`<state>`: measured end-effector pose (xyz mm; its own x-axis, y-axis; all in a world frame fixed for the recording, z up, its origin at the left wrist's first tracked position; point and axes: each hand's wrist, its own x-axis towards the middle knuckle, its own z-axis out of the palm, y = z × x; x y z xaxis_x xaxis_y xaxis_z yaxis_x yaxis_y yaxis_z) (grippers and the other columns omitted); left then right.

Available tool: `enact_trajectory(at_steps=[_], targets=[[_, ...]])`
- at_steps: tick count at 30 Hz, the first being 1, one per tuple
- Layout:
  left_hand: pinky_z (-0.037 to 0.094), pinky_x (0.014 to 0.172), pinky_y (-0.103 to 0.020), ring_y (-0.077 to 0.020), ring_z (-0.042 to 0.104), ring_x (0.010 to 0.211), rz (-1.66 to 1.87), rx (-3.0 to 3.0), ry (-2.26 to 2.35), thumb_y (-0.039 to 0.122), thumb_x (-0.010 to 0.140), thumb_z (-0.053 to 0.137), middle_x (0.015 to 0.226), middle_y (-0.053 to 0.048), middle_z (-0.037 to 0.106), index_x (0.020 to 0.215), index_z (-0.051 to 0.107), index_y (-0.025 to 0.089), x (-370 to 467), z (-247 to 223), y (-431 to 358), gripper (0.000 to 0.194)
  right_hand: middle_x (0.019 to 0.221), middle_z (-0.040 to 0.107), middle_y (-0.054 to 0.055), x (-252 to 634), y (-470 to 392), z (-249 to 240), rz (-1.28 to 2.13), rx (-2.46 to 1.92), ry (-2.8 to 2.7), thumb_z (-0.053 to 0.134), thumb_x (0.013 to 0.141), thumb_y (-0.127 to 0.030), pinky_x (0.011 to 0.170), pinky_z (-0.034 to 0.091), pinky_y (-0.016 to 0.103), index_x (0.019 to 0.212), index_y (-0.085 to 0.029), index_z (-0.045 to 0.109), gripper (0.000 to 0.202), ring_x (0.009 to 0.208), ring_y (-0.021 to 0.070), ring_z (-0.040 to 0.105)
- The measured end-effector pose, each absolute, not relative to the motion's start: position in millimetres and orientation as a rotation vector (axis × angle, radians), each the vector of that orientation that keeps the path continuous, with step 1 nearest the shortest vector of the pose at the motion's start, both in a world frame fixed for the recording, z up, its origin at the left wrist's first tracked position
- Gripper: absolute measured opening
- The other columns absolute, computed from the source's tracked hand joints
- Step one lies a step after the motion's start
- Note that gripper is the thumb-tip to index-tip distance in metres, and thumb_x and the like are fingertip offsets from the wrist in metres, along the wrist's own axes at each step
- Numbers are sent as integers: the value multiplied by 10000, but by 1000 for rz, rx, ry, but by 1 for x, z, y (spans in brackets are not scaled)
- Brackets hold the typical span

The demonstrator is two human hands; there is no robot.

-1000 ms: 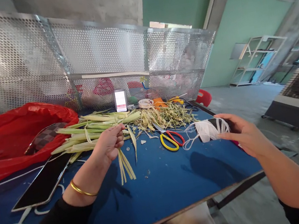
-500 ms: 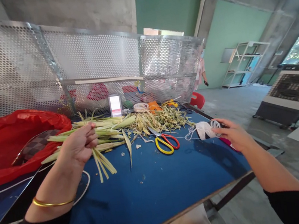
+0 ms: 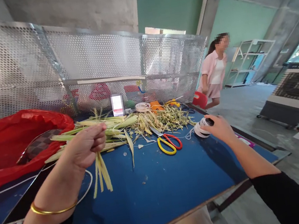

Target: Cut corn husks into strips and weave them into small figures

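My left hand (image 3: 90, 146) is closed around a small bundle of pale husk strips (image 3: 102, 174), whose ends hang down below the fist and whose tips poke up above it. On the right, my right hand (image 3: 220, 129) grips a spool of white string (image 3: 202, 128) by its dark end, low over the table. Loose string trails from the spool leftward past the scissors (image 3: 168, 145), which have one yellow and one red handle and lie on the blue table (image 3: 150, 191). Behind my left hand lie long green-yellow husks (image 3: 117, 122).
A heap of shredded husk (image 3: 164, 119) lies at the back near a tape roll (image 3: 143, 107). A red plastic bag (image 3: 23, 124) sits at left. Perforated metal panels (image 3: 101, 55) stand behind the table. Beyond them at right are a person (image 3: 215, 69) and an air cooler (image 3: 294, 93).
The spool in my right hand has tilted more upright and the hand has shifted slightly left. My left hand has moved a little right with the strips. The person has come out from behind the panels.
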<state>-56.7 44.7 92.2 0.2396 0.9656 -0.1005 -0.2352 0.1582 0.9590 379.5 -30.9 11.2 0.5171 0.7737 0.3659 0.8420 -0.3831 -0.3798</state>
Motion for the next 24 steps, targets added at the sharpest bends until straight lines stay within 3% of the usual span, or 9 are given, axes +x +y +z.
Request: enact_trajectory(at_steps=[4,6,10,15,17,20,21,22,24], targets=[[100,347,-122,-12,164,366,938,1077,886,197,867,517,496,96,228,672,513,148,-37,80,35,201,1243,536,228,355,-20,24,-402,-2206,-1460,681,709,-386,925,403,524,1240,-110,575,607,1116,396,522],[102,347,-120,-13,150,377,859,1081,838,248,844,564,500,101,229,682,515,151,-29,75,30,195,1271,538,195,326,-15,32,-446,-1917,-1497,641,765,-373,982,377,500,1193,-142,612,487,1165,356,501],[86,347,-122,-16,118,383,757,1087,780,336,802,622,489,111,217,695,508,162,-16,66,19,234,1151,654,81,243,-5,41,198,-1409,-1657,581,833,-394,974,429,422,1048,-229,687,291,1062,245,594],[79,345,-128,-20,80,396,696,1044,740,342,809,604,480,117,203,697,490,169,-9,54,16,236,1270,602,55,169,8,21,973,-904,-1747,648,798,-315,1035,393,381,1204,-239,580,418,1174,205,553],[76,346,-129,-20,74,402,680,1022,721,328,813,601,491,115,200,692,485,168,-7,51,17,232,1240,613,44,158,9,10,1058,-782,-1793,672,779,-288,1031,391,367,1160,-223,590,395,1176,205,543],[86,343,-125,-18,78,404,671,1011,720,325,811,611,498,113,200,683,491,163,-8,51,20,239,905,693,35,153,4,-1,1073,-862,-1825,589,846,-303,870,483,334,937,-169,657,175,912,188,639],[92,343,-122,-18,80,404,683,1015,730,329,812,612,498,113,196,683,497,161,-10,52,21,242,813,685,30,153,1,-2,1057,-918,-1842,544,875,-308,809,498,319,879,-165,664,187,821,176,644],[93,339,-121,-18,82,400,703,1024,745,336,813,614,497,113,192,683,503,160,-13,55,23,245,780,679,29,155,-2,-2,1020,-962,-1887,519,891,-311,776,501,308,855,-168,668,209,776,169,641],[101,337,-112,-17,99,398,790,1043,774,336,818,614,505,108,201,682,511,156,-21,62,26,248,902,686,44,163,-9,0,843,-1036,-2039,556,870,-311,795,493,306,932,-196,668,172,838,181,640]])
